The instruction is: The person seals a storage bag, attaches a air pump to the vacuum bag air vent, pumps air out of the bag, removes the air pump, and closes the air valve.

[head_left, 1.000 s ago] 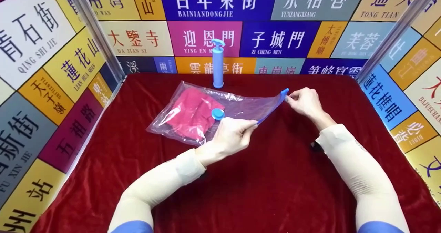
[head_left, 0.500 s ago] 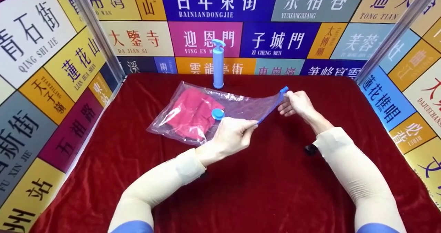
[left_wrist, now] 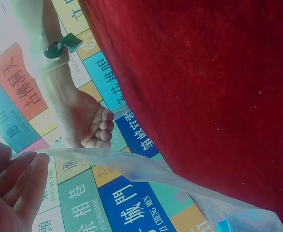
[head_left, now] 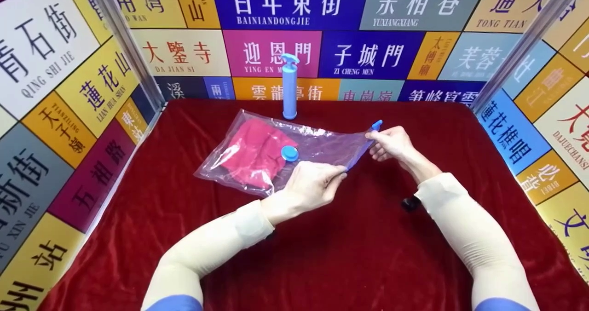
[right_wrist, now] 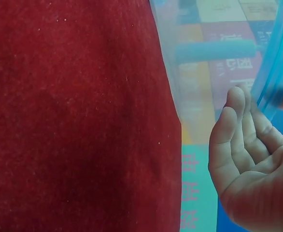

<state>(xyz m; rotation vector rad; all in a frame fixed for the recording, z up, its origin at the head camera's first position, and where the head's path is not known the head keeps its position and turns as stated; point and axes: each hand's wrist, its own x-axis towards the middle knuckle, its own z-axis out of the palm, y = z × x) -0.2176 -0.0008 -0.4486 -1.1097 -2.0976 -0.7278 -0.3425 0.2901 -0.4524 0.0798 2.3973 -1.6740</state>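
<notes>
The left hand (head_left: 310, 187) pinched the near end of the blue edge (head_left: 360, 155), the right hand (head_left: 392, 145) its far end, fingers closed, and the clear bag (head_left: 317, 145) stretched lengthwise leftward along the surface (head_left: 340, 256).

"BAINIANDONGJIE" (head_left: 273, 20), "YUXIANGXIANG" (head_left: 395, 22), "DAJUECHANSI" (head_left: 569, 152) on wall panels (head_left: 290, 7)

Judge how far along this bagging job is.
Done: pink cloth lies inside the clear bag. In hand: left hand and right hand pinch its blue edge strip; whether it's sealed is unclear. Remaining, probably: pumping; the blue pump stands apart from the round blue cap.
</notes>
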